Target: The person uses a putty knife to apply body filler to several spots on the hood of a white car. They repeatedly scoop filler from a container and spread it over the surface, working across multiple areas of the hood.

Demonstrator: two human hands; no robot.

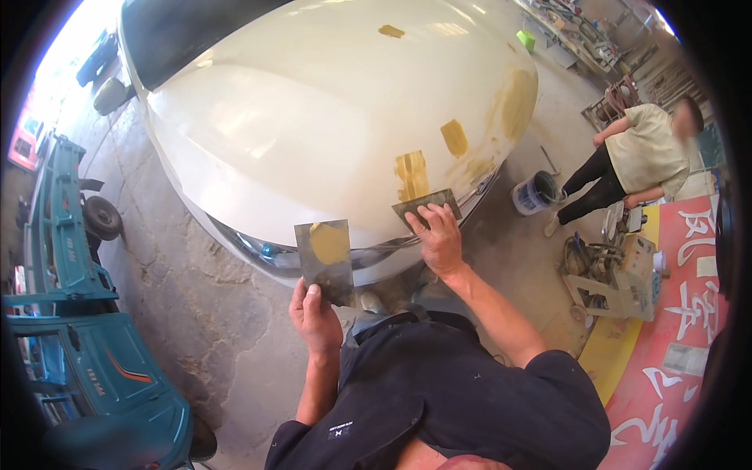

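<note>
Head view: the left hand (pixel 316 317) pinches the lower edge of a dark rectangular mixing board (pixel 325 260), thumb on its face, held upright in front of the white car hood (pixel 313 117); a yellowish dab of body filler (pixel 329 243) sits on its upper half. The right hand (pixel 439 239) presses a dark flat spreader (pixel 427 205) against the hood's front edge, fingers laid together on the blade, just below tan filler patches (pixel 412 174).
</note>
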